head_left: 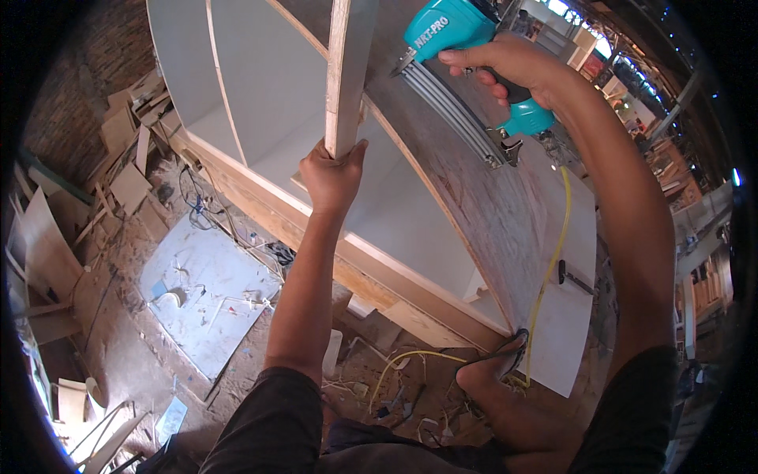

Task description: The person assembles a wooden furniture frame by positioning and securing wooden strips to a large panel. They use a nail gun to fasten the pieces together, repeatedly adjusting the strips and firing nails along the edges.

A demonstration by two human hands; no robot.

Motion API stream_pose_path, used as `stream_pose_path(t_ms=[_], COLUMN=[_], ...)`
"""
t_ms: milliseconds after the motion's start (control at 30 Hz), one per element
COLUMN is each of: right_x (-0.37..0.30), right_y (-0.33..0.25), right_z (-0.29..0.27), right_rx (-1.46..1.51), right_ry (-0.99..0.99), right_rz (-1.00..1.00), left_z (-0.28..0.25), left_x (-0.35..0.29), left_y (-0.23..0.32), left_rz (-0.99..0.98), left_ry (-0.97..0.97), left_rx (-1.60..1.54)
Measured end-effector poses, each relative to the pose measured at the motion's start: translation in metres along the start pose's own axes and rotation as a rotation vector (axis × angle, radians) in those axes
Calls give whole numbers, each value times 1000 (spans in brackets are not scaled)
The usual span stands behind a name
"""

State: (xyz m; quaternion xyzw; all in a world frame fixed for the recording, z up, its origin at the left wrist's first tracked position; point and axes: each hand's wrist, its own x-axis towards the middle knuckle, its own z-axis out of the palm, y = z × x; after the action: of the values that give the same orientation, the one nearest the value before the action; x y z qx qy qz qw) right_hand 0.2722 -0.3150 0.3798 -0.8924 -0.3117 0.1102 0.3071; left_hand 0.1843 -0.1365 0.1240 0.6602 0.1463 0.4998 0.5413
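My left hand (332,180) is closed around the lower end of a long plywood board (339,87), which rises toward the top of the view with its raw edge showing. My right hand (517,67) holds a teal nail gun (452,25) by its black grip; the nose points down and left, toward the brown panel (482,170) beneath it. Between the gun and the board there is a gap. A large cabinet carcass (268,87) with pale grey inner faces lies under both hands, crossed by thin dividers. From the gun's handle runs a yellow air hose (567,197).
A dark hammer-like tool (575,278) lies on a white sheet (564,340) at the right. My sandalled foot (493,367) rests beside the cabinet's near corner. Wood scraps (130,189) pile against the brick wall (71,63). A grey-blue sheet (209,332) with bits on it covers some floor.
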Motion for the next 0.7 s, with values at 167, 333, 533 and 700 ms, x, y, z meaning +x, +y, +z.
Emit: stream_pose_path(t_ms=[167,333,533,700], right_x=[5,8,8,6], right_y=[-8,-7,-9,-35], right_z=[7,5,6,-1], right_rx=[-12,-20,-110,-61], right_ry=[-33,-47,17,-123], right_rz=[61,71,66,127], left_z=[-3,1,1,-3], left_x=[2,3,2,0], left_y=[0,-3,-3,0], left_rz=[42,92,89,38], left_ry=[1,32,25,9], left_rx=[43,30,50,111])
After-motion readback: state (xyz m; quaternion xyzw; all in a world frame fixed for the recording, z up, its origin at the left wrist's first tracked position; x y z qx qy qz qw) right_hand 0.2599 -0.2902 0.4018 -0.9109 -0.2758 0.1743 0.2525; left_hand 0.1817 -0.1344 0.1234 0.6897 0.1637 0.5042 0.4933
